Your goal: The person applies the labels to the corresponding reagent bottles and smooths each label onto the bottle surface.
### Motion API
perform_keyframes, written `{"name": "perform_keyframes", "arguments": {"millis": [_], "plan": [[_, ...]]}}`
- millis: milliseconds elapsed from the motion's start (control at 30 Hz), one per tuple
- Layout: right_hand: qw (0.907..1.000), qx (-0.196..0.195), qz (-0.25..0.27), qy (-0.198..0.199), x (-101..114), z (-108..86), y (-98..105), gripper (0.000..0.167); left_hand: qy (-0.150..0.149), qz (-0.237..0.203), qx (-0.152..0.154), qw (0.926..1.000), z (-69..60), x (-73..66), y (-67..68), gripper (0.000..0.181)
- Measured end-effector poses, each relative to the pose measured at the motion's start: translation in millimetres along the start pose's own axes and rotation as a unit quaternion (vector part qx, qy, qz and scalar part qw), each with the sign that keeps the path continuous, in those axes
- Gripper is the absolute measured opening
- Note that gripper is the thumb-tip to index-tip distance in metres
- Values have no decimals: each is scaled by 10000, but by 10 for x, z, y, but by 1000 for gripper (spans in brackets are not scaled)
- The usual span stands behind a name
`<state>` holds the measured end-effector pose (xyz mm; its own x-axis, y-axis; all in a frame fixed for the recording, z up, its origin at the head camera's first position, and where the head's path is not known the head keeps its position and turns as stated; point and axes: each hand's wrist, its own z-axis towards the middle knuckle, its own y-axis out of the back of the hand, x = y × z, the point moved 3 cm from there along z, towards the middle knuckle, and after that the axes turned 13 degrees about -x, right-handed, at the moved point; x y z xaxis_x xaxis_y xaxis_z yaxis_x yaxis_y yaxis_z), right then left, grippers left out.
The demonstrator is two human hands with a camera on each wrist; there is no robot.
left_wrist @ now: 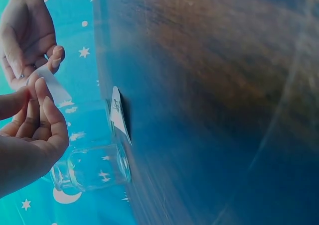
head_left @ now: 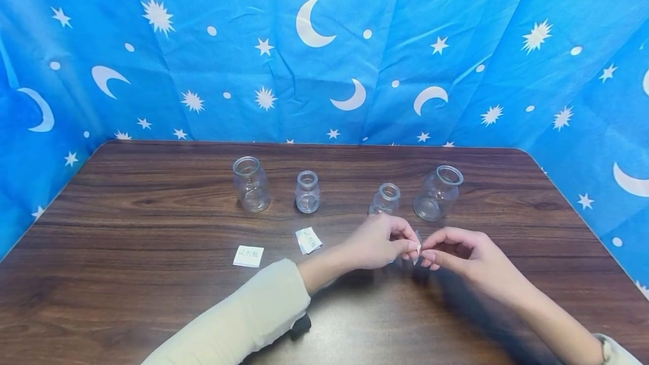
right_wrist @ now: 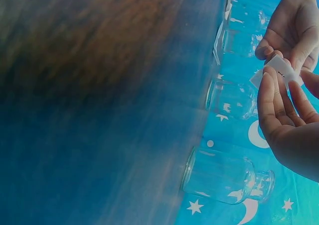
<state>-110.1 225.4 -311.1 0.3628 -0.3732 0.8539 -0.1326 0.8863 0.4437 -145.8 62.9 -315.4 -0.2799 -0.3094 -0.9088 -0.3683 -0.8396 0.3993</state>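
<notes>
Between my two hands is a small white paper label [head_left: 418,248], seen nearly edge-on in the head view. My left hand [head_left: 380,244] pinches it between thumb and fingertips. From the other side my right hand [head_left: 469,258] pinches at its edge, thumb and index finger close together. Dark marks show on the label [right_wrist: 280,71] in the right wrist view. Just behind my left hand stands a small glass jar [head_left: 386,198], its lower part hidden. A larger glass jar [head_left: 438,196] is beyond the hands to the right.
Farther left, a large glass jar [head_left: 252,187] and a small glass jar [head_left: 307,193] stand upright and uncovered. Before them lie white paper labels with handwriting, one [head_left: 248,257] left and another [head_left: 308,240] nearer the middle. Blue cloth [head_left: 284,100] hangs behind the wooden table [head_left: 127,275].
</notes>
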Motion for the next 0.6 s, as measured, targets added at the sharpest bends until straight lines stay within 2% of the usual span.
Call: {"name": "perform_keyframes", "arguments": {"millis": [233, 600], "plan": [[9999, -136, -40, -59, -23, -5, 0, 9, -213, 58, 22, 9998, -14, -23, -31, 8], [9998, -168, 56, 27, -34, -15, -5, 11, -310, 64, 50, 9995, -24, -10, -50, 9]]}}
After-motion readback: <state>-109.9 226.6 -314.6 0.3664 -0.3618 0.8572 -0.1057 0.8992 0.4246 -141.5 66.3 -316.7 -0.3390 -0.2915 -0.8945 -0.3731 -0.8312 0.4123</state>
